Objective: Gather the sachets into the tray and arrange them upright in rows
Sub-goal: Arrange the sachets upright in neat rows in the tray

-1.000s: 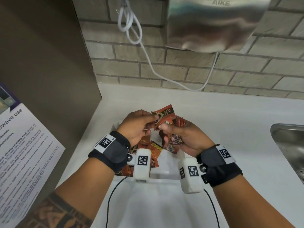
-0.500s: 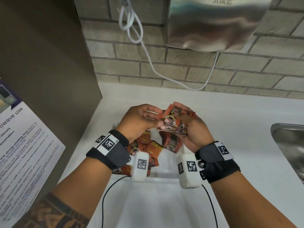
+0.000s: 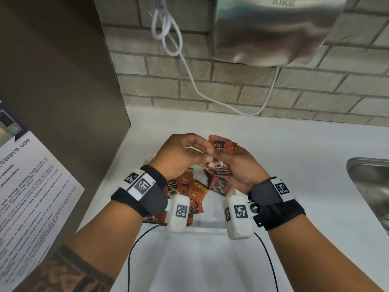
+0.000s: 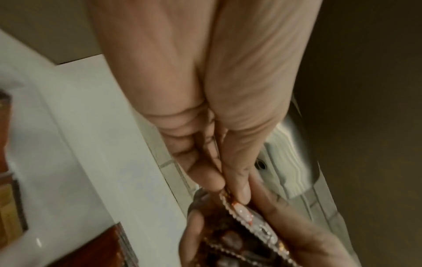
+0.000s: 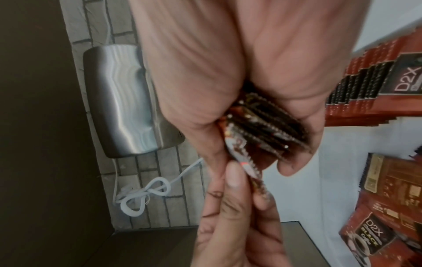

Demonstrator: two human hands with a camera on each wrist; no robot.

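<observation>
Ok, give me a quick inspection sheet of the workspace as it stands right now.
Surface: white counter, bare patches around the tray.
Job's things: clear tray; upright row of sachets on its right side; loose sachets jumbled on its left side; stack of sachets in hand.
Clutter: nothing seen.
Grippers: right hand grips the stack; left hand pinches one sachet at the stack's edge.
Cables: black wrist-camera leads; white cord looped on the wall.
Surroundings: brick wall, steel hand dryer, sink, microwave notice.
</observation>
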